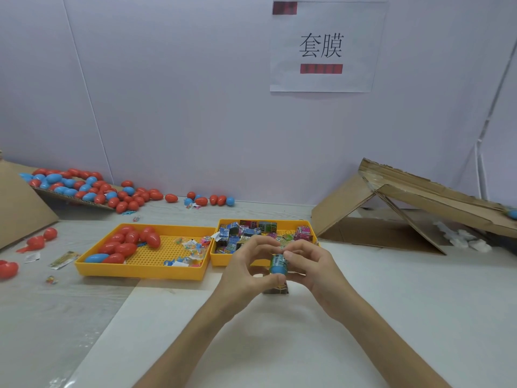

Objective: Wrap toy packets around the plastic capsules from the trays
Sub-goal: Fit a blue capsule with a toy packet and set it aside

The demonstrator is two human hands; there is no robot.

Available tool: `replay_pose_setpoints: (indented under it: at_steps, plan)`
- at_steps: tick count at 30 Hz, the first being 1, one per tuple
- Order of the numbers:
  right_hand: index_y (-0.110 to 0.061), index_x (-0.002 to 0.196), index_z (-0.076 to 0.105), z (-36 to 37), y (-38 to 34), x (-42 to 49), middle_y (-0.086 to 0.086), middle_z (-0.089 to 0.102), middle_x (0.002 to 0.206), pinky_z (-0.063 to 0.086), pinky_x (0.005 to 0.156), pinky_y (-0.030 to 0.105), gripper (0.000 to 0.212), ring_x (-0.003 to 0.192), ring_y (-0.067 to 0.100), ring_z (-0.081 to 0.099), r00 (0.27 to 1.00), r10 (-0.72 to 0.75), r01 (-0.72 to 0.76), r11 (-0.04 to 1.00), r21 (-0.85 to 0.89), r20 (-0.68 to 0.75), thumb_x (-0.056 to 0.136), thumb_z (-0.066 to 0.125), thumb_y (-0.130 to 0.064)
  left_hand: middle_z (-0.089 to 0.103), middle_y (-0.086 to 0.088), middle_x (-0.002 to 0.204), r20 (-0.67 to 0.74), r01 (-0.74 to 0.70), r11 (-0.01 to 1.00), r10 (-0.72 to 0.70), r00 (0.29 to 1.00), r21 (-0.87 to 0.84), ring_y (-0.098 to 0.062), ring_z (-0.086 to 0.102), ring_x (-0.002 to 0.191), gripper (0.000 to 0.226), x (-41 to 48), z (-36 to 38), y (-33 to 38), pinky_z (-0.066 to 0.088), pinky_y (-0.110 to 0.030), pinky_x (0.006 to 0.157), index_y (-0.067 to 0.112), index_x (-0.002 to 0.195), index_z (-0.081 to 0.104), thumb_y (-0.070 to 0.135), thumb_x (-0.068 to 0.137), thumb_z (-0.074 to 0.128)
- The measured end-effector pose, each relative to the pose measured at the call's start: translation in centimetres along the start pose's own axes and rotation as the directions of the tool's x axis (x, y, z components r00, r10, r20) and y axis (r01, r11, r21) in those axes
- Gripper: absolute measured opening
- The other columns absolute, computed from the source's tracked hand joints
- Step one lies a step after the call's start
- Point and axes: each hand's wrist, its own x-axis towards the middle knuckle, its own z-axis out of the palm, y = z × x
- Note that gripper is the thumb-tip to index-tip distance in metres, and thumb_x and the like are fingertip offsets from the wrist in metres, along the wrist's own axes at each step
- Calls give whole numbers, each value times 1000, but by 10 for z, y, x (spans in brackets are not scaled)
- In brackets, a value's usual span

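On the worktop (279, 345), the left tray (140, 271) holds capsules (126, 249) and the right tray (221, 260), beside it, toy packets (233, 239). Loose capsules (84, 187) lie behind on the left; a cardboard ramp (414, 191) stands right.

Mostly plastic, cardboard and paper here.
capsules (152, 239): smooth glossy plastic. yellow trays (140, 271): matt plastic, perforated floor. toy packets (237, 236): shiny printed film. cardboard ramp (349, 208): rough, matt, torn edges. wall sign (321, 82): matt paper. table (391, 303): smooth, low sheen.
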Motion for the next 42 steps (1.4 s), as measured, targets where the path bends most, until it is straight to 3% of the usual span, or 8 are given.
replay_pose_setpoints:
  at_steps: [4,9,14,20,24,31,35,42]
  plan:
    - [-11,102,70,0,-2,0,11,75,101,57,73,30,11,92,28,74,1000,-20,20,1000,22,-22,98,60,-16,74,3,107,-75,16,994,-24,997,-110,-16,70,105,34,1,-2,2,58,-30,84,21,113,67,24,82,81]
    - [-19,102,73,2,0,-2,3,73,95,53,64,24,14,81,13,68,979,-197,183,963,-197,-54,91,72,-11,74,-11,112,-33,180,876,-217,976,-447,-31,71,107,31,2,-4,5,60,-33,87,12,117,69,27,90,63]
    - [-28,103,72,6,3,-4,-7,68,93,55,66,23,24,80,8,67,961,-275,248,901,-356,-26,85,79,-14,73,-19,114,26,261,798,-295,955,-544,-34,71,107,32,1,-7,5,59,-30,82,7,120,66,28,99,56]
    - [-30,100,71,6,5,-4,-13,69,94,58,69,27,20,84,11,69,938,-342,294,861,-414,-45,86,78,-18,75,-17,106,4,274,844,-307,952,-461,-32,74,97,33,1,-5,6,60,-29,75,11,117,67,34,97,56]
    - [-27,99,73,5,5,-2,-12,73,98,56,69,25,12,85,12,70,931,-360,303,862,-406,-68,90,73,-20,75,-20,100,-12,262,894,-286,958,-365,-36,75,91,29,2,-3,3,61,-39,82,8,120,61,30,104,50]
    - [-29,103,73,5,6,-4,-12,74,96,59,68,26,24,76,14,70,931,-366,327,835,-443,-3,84,81,-16,76,-21,96,-20,254,913,-274,961,-319,-36,74,90,33,2,-4,1,59,-44,86,0,119,57,28,107,44]
    - [-24,101,73,3,6,-2,-8,76,90,56,66,23,18,72,16,72,927,-373,331,852,-406,-27,87,77,-14,75,-24,96,23,262,910,-269,963,-321,-35,74,85,33,2,-4,2,61,-37,80,-1,119,55,28,108,43]
    - [-16,92,72,0,4,0,-6,74,82,50,59,20,8,64,14,70,942,-325,273,889,-367,-87,89,74,-23,75,0,89,-34,198,961,-209,977,-195,-27,71,75,15,3,-3,0,57,-40,74,11,113,57,22,103,55]
